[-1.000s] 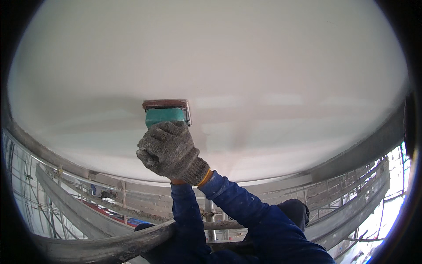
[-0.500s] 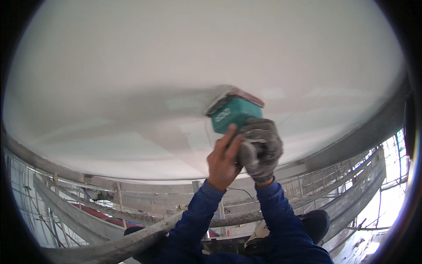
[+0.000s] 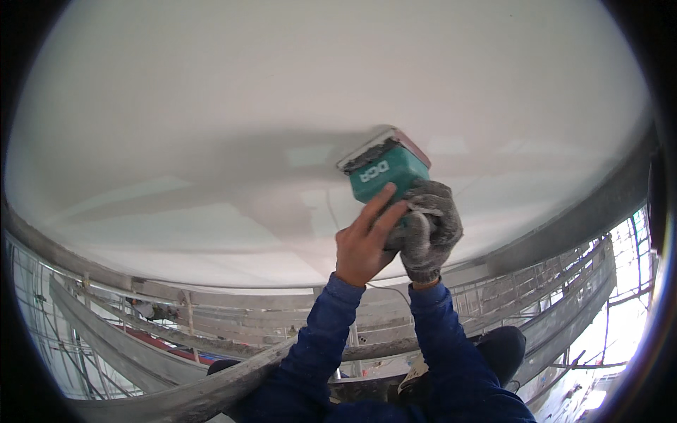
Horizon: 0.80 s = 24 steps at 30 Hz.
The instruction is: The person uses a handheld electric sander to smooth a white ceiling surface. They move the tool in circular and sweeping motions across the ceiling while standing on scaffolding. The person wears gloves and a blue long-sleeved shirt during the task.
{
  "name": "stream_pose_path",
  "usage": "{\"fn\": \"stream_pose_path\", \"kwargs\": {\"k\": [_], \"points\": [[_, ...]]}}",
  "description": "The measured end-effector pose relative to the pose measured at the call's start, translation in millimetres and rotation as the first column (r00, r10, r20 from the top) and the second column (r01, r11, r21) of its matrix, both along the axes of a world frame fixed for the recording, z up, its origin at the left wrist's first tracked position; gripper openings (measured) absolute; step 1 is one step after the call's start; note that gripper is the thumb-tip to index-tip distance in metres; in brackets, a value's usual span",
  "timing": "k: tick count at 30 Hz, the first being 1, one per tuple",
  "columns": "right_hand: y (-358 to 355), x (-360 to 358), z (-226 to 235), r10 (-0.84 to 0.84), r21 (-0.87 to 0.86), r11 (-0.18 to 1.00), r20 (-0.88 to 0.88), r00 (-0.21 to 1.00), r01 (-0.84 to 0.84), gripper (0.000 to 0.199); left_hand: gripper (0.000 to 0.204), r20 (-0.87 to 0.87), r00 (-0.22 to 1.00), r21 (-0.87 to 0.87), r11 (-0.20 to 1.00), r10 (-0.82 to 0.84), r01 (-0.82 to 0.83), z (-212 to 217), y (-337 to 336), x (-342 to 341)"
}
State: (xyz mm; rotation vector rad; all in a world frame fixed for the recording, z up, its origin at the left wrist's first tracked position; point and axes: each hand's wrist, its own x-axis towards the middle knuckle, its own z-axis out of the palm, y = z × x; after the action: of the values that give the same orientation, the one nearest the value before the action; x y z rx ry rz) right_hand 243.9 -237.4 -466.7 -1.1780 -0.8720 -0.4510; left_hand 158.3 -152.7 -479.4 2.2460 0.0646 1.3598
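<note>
1. Head view: a teal hand sander (image 3: 381, 173) is just beyond the fingers of both hands, near the middle, its pad side tilted up and away from them.
2. The right hand (image 3: 430, 229), in a grey knit glove, is curled around the near end of the sander.
3. The left hand (image 3: 367, 243) is bare; two of its fingers reach forward onto the teal housing. Its thumb is hidden, so I cannot tell whether it grasps the tool or only steadies it.
4. The pad faces a broad, pale, smooth surface (image 3: 296, 77); whether all of it touches is unclear. Soft grey shadow spreads left of the tool, with lighter patches.
5. A thin dark cord (image 3: 396, 289) curves between the wrists, below the hands.
6. Both forearms wear blue sleeves (image 3: 317, 338), coming from the lower edge.
7. Around the rim below run grey scaffold rails (image 3: 113, 331), and a thick grey beam (image 3: 183, 388) crosses at lower left. Bright light (image 3: 627, 282) fills the right side.
</note>
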Motion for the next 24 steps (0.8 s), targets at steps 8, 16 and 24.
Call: {"fn": "stream_pose_path", "kwargs": {"k": [8,16,24], "points": [[61,-56,12,0.101,-0.223,0.974,0.236,0.967,-0.048,0.037,0.073,0.224,0.958,-0.166,0.976,0.177,-0.141,-40,64,-49],[32,-29,-7,0.075,-0.194,0.98,0.207,0.976,-0.034,0.028,0.072,0.153,0.979,-0.056,0.991,0.132,-0.125,-45,33,-27],[2,-15,-13,0.008,-0.092,0.996,-0.05,0.999,-0.013,0.017,0.077,-0.108,0.994,0.002,1.0,0.02,-0.02,-29,9,-10]]}}
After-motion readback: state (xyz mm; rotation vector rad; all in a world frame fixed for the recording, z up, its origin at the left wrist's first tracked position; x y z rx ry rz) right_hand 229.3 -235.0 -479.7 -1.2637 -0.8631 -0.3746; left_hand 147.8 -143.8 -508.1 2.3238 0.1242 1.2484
